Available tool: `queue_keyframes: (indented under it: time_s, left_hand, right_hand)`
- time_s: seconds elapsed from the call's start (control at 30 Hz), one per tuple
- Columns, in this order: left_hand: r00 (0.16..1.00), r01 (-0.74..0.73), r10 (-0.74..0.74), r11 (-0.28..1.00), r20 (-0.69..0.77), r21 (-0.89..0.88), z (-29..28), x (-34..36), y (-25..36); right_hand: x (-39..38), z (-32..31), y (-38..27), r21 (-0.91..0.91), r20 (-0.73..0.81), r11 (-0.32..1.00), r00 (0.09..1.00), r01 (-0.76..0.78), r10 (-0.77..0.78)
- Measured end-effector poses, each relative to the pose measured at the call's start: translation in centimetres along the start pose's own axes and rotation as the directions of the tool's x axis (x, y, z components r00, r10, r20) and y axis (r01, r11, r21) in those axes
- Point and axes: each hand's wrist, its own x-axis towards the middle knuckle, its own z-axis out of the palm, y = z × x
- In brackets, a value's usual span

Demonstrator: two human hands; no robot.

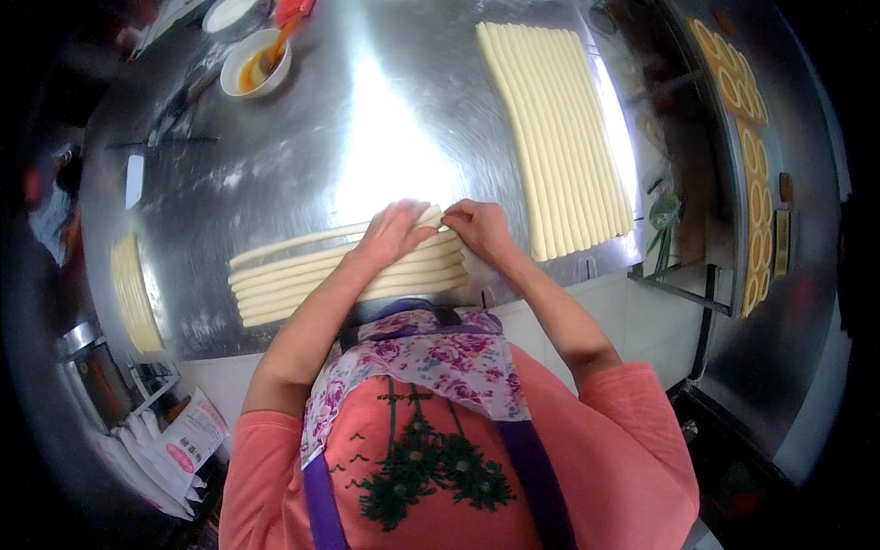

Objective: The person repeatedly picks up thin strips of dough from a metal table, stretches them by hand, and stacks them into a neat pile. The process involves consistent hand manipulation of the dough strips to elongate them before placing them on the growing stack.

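Note:
Several pale dough ropes [302,286] lie side by side across the near edge of the steel table. My left hand [396,234] rests over the right part of the farthest ropes, fingers stretched out and lying on the dough. At the ropes' right ends my right hand [478,227] is closed in a pinch on the tip of a dough rope [438,218]. Left of my hands, a narrow gap parts the farthest rope from the others. A larger sheet of dough ropes [559,137], laid lengthwise, lies to the right.
The steel table [275,165] has a white bowl [257,64] with orange liquid and a brush at its far left. A thin stack of pale strips [137,293] lies at the left edge. Trays of shaped pieces [756,215] stand at the far right. White sacks [174,449] lie below left.

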Motion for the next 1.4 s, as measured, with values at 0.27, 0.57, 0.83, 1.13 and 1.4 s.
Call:
queue_keyframes:
  time_s: [0.27,0.57,0.83,1.13,1.4]
  left_hand:
    - [0.994,0.094,-0.094,0.995,0.049,-0.012,0.0,1.3,1.0]
    - [0.992,-0.123,0.119,0.988,-0.047,-0.089,2.4,0.5,-0.1]
    - [0.995,-0.015,0.022,0.998,-0.094,0.069,1.9,-1.3,2.5]
    - [0.997,0.008,0.003,0.992,-0.082,0.126,1.9,-1.8,2.5]
    - [0.997,0.039,-0.019,0.964,-0.081,0.262,-1.0,-5.2,-0.6]
  right_hand:
    - [-1.2,0.9,2.9,0.034,-0.16,0.996,0.983,-0.082,0.086]
    - [-3.2,1.0,0.6,-0.029,-0.202,1.0,0.979,-0.005,-0.001]
    - [-4.9,3.2,-1.0,-0.411,0.007,0.879,0.965,0.241,-0.261]
    - [-1.5,3.1,-5.8,-0.327,0.106,0.941,0.993,0.083,-0.051]
    - [-3.1,4.4,-3.3,-0.392,-0.005,0.903,0.981,0.178,-0.196]
